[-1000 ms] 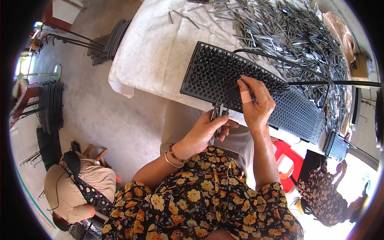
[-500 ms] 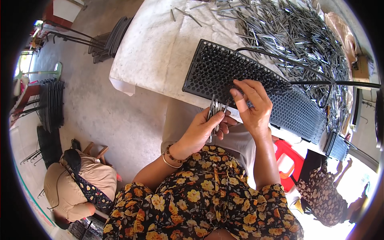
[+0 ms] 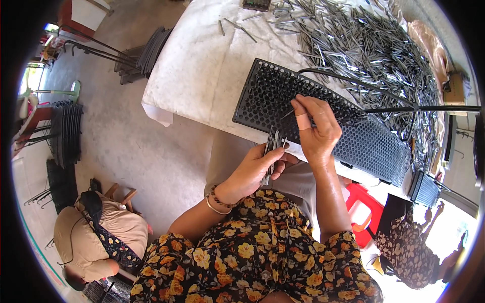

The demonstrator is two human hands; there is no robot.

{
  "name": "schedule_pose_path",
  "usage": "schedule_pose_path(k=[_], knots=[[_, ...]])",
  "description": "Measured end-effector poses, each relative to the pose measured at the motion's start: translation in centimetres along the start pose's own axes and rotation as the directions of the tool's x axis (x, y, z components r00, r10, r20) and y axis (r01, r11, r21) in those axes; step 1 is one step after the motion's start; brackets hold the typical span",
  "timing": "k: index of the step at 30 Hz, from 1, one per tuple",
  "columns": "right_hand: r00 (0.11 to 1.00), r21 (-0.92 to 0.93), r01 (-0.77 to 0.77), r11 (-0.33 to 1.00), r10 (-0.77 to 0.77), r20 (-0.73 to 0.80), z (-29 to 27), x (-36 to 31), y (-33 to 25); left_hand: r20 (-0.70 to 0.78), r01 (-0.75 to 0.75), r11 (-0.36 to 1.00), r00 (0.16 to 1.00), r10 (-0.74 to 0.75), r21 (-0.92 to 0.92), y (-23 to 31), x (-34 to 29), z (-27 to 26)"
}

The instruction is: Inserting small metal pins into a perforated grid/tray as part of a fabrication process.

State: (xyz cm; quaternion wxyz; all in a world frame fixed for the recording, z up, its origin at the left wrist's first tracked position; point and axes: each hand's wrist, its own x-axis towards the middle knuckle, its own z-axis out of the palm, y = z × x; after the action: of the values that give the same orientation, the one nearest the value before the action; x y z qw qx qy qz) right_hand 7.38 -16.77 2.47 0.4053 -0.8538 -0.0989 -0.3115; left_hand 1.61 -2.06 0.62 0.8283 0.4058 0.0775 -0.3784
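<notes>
My left hand (image 3: 247,170) is closed round a small bundle of thin, flat metallic strips (image 3: 273,146), which stands upright past my thumb. Above and to its right, my right hand (image 3: 320,129) pinches a single dark strip (image 3: 287,114) by one end, over a long black panel full of round holes (image 3: 248,110). A pale band wraps one of its digits. Many strips poke out of the panel's left and middle holes. Towards the right, the panel's holes (image 3: 379,154) look bare. Whether the pinched strip touches a hole I cannot tell.
A large heap of loose strips (image 3: 369,48) covers the right of the cloth-covered table (image 3: 197,65). A black rod frame (image 3: 394,108) crosses the panel. Stacked black panels (image 3: 151,48) stand at left; a red stool (image 3: 361,212) is right. Two people (image 3: 113,227) sit nearby.
My right hand has turned slightly, and a strip now shows between its fingertips. My left hand still grips the bundle. The whole view has shifted a little.
</notes>
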Motion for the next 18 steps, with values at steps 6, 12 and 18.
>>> schedule_pose_path(k=[6, 12, 18], knots=[[0.984, -0.071, 0.180, 0.981, -0.179, 0.023, -0.2, -0.2, -0.1, -0.019, 0.044, 0.995, 0.999, -0.046, -0.090, -0.6, -0.5, -0.7], [0.966, -0.098, 0.252, 0.963, -0.245, 0.081, 0.1, -0.6, 0.5, 0.001, 0.040, 0.999, 0.999, -0.040, -0.021, 0.1, -0.9, -0.8], [0.950, -0.110, 0.269, 0.957, -0.245, 0.191, -0.3, -0.3, -0.9, 0.003, -0.014, 0.998, 1.000, 0.014, 0.067, 0.8, -1.4, -1.3]])
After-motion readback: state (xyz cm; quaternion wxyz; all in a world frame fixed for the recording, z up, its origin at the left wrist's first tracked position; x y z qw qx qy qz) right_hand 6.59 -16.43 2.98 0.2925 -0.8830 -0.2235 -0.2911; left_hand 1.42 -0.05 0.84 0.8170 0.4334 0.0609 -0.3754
